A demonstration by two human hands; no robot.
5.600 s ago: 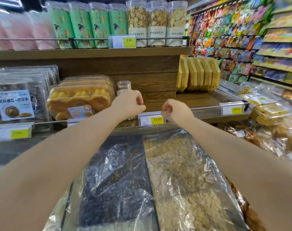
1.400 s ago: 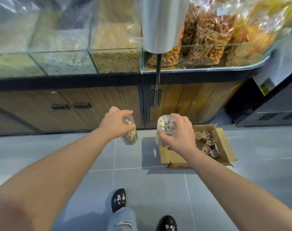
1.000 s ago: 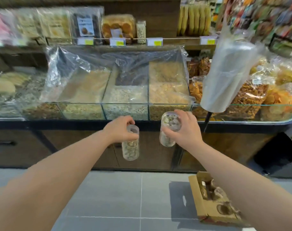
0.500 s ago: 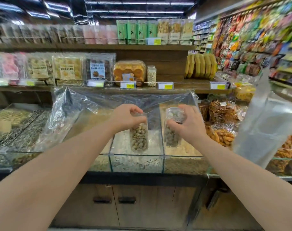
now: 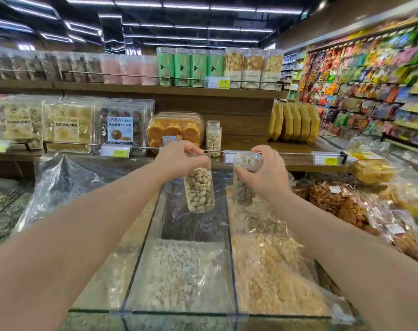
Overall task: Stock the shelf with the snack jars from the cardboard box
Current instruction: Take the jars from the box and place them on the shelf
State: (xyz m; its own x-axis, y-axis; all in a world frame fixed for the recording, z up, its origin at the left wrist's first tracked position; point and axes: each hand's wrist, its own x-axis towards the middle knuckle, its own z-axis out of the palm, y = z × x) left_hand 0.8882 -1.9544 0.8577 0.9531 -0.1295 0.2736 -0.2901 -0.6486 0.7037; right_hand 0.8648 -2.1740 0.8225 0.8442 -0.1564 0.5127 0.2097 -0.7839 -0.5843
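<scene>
Step in hand: carrying two snack jars up to the shelf [image 5: 298,161], a judgement from how both are held in the air short of its front edge.
Left hand [image 5: 181,158]: fingers curled over the top of the left jar [image 5: 199,189], which hangs below the hand, tilted slightly, full of pale nuts.
Right hand [image 5: 265,173]: wrapped around the side of the right jar [image 5: 245,163], thumb near the lid; the palm hides much of the body.
Between the hands: a narrow gap; the jars do not touch.
Beyond the hands: the rail [image 5: 286,154] with price tags, then a shelved jar [image 5: 213,138] of the same kind just beside an orange pastry tub [image 5: 177,130].
Below the hands: glass bins [image 5: 186,271] of loose snacks under plastic film.
Cardboard box: out of view.
Next move calls for: lifting both jars over the rail and setting them upright on the bare wood past the right hand, next to the shelved jar, without knocking it.
</scene>
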